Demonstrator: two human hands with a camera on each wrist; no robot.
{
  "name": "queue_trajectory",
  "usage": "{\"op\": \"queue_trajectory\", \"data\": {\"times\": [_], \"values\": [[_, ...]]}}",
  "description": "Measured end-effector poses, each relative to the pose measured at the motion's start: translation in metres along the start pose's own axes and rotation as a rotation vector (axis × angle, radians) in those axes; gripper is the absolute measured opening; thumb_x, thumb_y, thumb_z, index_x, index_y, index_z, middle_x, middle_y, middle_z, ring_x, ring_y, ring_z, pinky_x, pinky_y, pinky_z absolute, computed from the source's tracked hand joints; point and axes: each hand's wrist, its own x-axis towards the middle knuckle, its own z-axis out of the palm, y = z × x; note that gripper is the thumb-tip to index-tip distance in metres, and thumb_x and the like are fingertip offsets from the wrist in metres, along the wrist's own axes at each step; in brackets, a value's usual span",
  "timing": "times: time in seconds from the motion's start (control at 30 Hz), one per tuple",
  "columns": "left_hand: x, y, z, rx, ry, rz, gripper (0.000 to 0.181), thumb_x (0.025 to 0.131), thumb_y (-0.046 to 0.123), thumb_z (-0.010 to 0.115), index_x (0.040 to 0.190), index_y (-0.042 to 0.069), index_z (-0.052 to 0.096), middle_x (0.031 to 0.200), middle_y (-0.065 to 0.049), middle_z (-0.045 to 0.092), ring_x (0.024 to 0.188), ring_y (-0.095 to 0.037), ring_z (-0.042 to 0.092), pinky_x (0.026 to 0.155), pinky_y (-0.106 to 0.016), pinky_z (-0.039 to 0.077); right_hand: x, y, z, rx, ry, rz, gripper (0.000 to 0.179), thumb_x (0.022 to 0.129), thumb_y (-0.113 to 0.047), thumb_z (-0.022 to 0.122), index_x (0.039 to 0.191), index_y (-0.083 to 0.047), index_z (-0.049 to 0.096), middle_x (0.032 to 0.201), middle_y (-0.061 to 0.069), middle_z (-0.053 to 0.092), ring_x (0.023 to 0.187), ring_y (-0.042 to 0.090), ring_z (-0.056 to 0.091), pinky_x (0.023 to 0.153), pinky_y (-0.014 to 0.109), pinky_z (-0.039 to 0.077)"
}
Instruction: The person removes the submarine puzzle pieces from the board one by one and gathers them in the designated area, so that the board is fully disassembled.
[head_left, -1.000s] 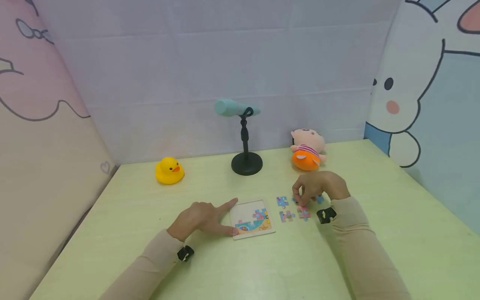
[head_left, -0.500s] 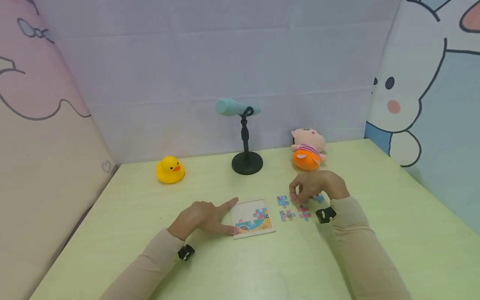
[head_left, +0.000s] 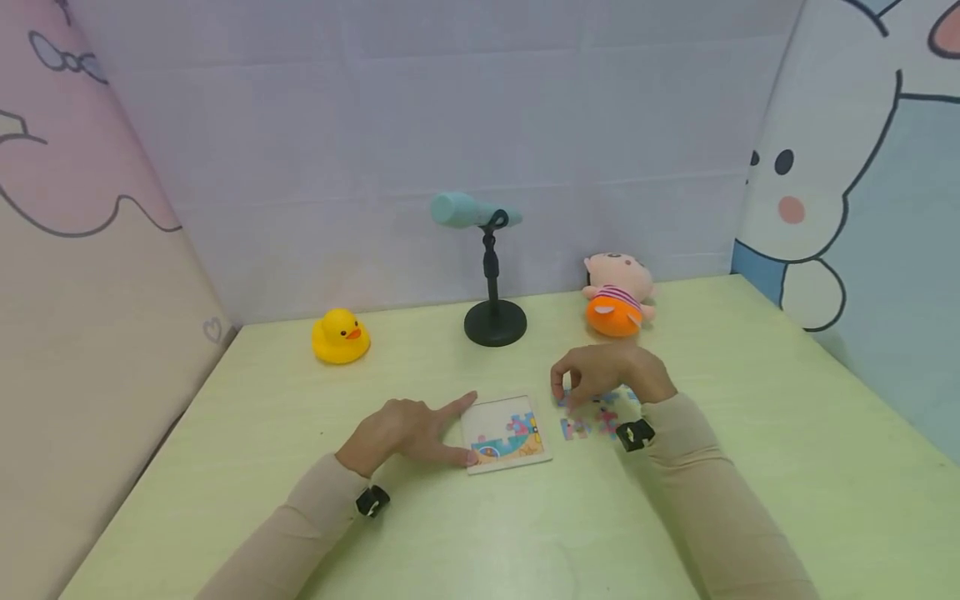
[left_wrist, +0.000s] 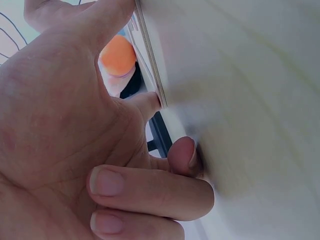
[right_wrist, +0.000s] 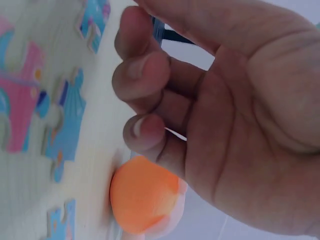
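My left hand (head_left: 408,433) holds a small puzzle tray (head_left: 510,467) steady at its left side, thumb and index finger spread along its edge. Joined puzzle pieces (head_left: 517,446) fill the tray's lower and right part; the rest shows bare board. In the left wrist view, the other fingers curl beside the tabletop. My right hand (head_left: 600,371) bends over the loose pieces, thumb and index fingertips right at a blue puzzle piece (right_wrist: 94,22); I cannot tell whether they pinch it. A pink-and-white piece (head_left: 575,429) and a pink piece (head_left: 606,419) lie just below that hand.
A yellow rubber duck (head_left: 341,337) sits at the back left. Behind the tray, a teal microphone (head_left: 465,211) rests on a black stand (head_left: 495,323). A plush toy (head_left: 617,296) in orange lies behind my right hand.
My right hand has shifted left across the loose pieces, to the one nearest the tray. My left hand stays at the tray's edge, and the pieces in the tray look the same.
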Motion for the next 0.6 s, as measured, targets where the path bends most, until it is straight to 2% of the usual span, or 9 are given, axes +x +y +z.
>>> {"op": "queue_trajectory", "data": {"times": [0.13, 0.4, 0.6], "values": [[0.0, 0.0, -0.001, 0.001, -0.007, -0.005, 0.098, 0.079, 0.085, 0.053, 0.159, 0.046, 0.012, 0.075, -0.005, 0.055, 0.067, -0.019, 0.048, 0.058, -0.033, 0.03, 0.009, -0.009, 0.004, 0.004, -0.007, -0.011, 0.011, 0.09, -0.008, 0.071, 0.099, -0.013, 0.066, 0.08, 0.0, 0.059, 0.07, 0.013, 0.052, 0.067, 0.027, 0.043], [0.001, 0.0, -0.003, 0.021, -0.005, -0.014, 0.097, 0.079, 0.085, 0.052, 0.159, 0.046, 0.012, 0.086, -0.007, 0.059, 0.078, -0.022, 0.054, 0.062, -0.035, 0.039, 0.019, -0.027, 0.014, 0.0, 0.002, 0.007, 0.02, 0.09, -0.01, 0.072, 0.106, -0.017, 0.065, 0.079, 0.001, 0.057, 0.068, 0.014, 0.051, 0.064, 0.028, 0.04], [0.001, 0.0, -0.002, 0.018, -0.013, -0.015, 0.098, 0.079, 0.085, 0.052, 0.159, 0.045, 0.012, 0.084, -0.007, 0.06, 0.077, -0.021, 0.055, 0.061, -0.035, 0.039, 0.027, -0.039, 0.023, -0.003, -0.019, 0.018, 0.024, 0.087, -0.013, 0.077, 0.106, -0.019, 0.063, 0.081, 0.002, 0.057, 0.066, 0.015, 0.051, 0.063, 0.029, 0.042]]}}
